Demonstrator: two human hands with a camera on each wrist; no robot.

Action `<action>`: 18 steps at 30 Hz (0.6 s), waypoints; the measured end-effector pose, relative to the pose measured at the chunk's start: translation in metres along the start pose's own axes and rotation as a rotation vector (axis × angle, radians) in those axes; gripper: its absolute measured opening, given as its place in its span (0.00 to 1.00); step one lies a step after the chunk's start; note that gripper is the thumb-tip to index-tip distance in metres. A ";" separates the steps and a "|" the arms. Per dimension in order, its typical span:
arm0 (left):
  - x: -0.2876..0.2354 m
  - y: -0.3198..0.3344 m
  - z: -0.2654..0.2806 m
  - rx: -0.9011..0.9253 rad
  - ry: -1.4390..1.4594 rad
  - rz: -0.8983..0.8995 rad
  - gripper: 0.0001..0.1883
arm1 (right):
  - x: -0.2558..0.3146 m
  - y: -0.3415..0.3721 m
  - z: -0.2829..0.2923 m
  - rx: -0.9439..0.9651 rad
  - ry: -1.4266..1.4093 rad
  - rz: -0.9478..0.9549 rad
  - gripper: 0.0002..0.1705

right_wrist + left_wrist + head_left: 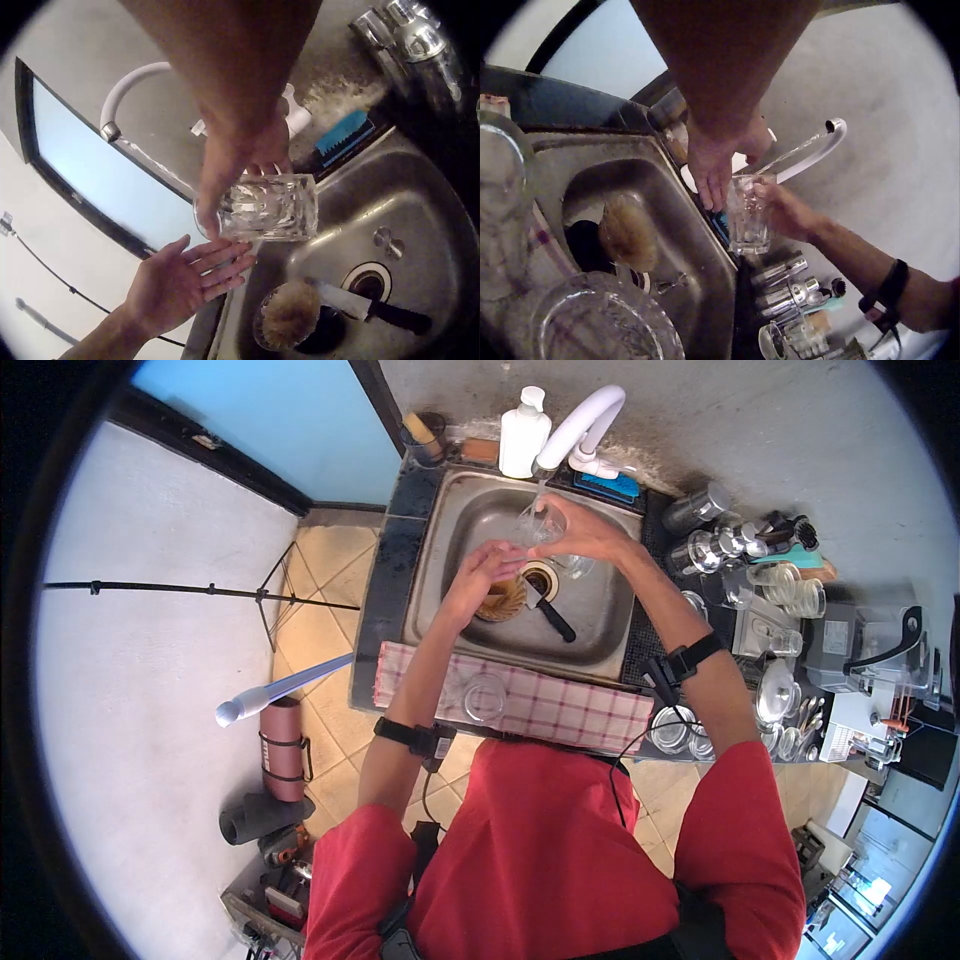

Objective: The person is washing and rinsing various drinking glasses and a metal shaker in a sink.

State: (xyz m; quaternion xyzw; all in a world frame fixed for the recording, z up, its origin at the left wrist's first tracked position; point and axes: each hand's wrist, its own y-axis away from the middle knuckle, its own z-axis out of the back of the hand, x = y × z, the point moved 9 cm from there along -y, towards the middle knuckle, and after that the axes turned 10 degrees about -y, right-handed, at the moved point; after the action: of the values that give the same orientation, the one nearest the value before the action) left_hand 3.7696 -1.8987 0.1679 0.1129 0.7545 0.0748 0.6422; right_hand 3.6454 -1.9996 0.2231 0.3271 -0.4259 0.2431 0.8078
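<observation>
My right hand (238, 154) grips a clear, thick-bottomed drinking glass (281, 208), held tilted above the sink (425, 595). A thin stream of water (157, 163) runs from the white curved tap (120, 97) toward the glass's mouth. My left hand (180, 285) is beside the glass, palm turned up and fingers straight, fingertips right by its lower side. Below the hands, a black-handled knife (397, 316) lies by the drain (367, 281), its blade next to a bowl with a brown fibrous scrubber (291, 313).
A white pump bottle (525, 440) and a blue brush (610, 484) stand behind the sink. Steel shakers (700, 550) and several glasses (790, 595) crowd the right counter. A checked cloth (580, 710) along the front edge bears an upturned-looking glass (484, 698).
</observation>
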 end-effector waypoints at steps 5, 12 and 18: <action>0.005 0.000 -0.005 0.038 0.004 0.026 0.20 | 0.027 0.006 0.006 -0.067 0.285 0.355 0.52; -0.006 -0.005 0.018 -0.130 -0.235 -0.183 0.18 | 0.004 0.003 -0.003 -0.215 0.014 0.263 0.52; -0.005 0.009 0.037 -0.308 -0.170 -0.075 0.19 | -0.041 -0.009 -0.028 -0.327 -0.679 0.059 0.37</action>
State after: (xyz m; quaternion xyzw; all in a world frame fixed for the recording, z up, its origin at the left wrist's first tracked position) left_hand 3.8076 -1.8930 0.1693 -0.0091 0.6806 0.1557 0.7158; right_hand 3.6444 -1.9899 0.1735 0.2433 -0.7120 0.0726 0.6547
